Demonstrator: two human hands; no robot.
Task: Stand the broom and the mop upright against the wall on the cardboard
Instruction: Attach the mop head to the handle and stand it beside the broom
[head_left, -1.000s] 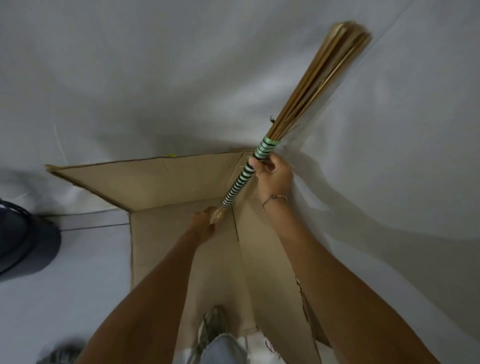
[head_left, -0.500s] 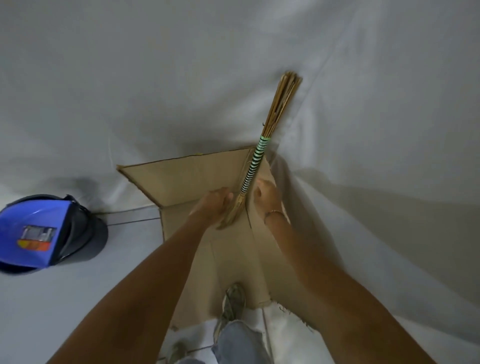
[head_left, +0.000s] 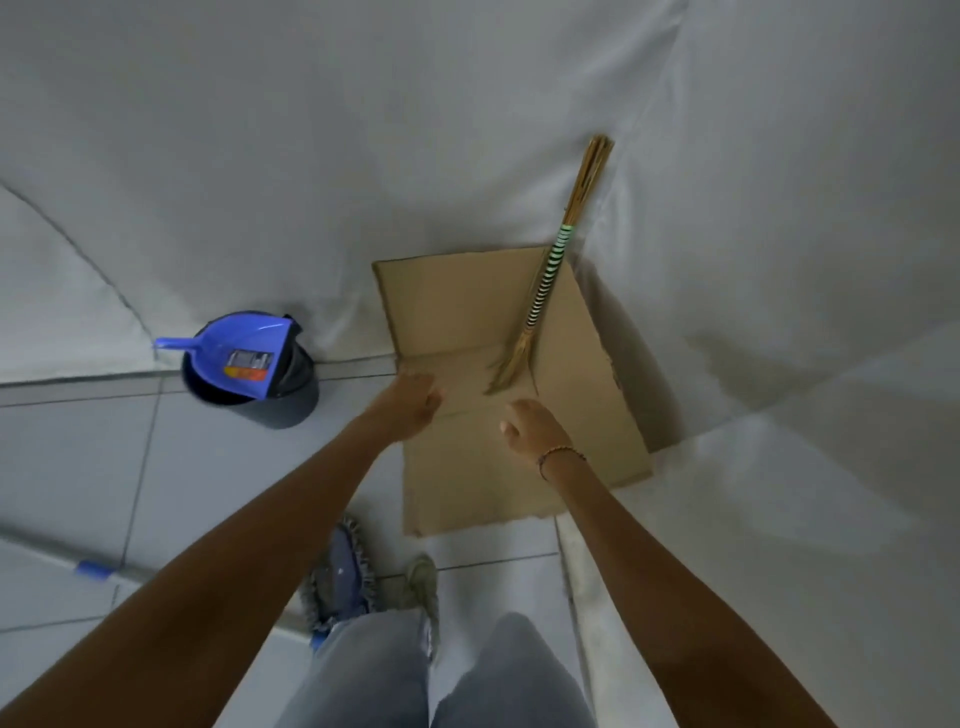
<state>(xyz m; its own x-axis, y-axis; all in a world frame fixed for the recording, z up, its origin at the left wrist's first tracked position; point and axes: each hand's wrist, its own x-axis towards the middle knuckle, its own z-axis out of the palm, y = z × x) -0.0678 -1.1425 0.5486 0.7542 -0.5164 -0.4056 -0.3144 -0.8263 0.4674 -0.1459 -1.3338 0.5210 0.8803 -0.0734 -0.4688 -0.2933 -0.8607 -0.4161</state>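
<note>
A stick broom (head_left: 550, 270) with a green-and-black striped binding stands on the brown cardboard (head_left: 467, 312), leaning into the corner of the white draped wall. Neither hand touches it. My left hand (head_left: 410, 408) hovers over the cardboard's left edge, fingers curled, holding nothing. My right hand (head_left: 530, 426), with a bracelet at the wrist, is loosely curled and holds nothing, just below the broom's foot. The mop lies on the tiled floor: its blue-grey fringed head (head_left: 340, 577) sits by my left foot and its metal handle (head_left: 78, 564) runs off to the left.
A dark bin (head_left: 291, 400) with a blue dustpan (head_left: 239, 353) resting on its top stands left of the cardboard against the wall. White cloth covers the wall and the floor at the right. My legs in jeans and a shoe (head_left: 421, 587) fill the bottom.
Both hands have let go of the broom and drawn back toward me. The broom now stands on its own against the wall. The view has pulled back, showing the mop and bin.
</note>
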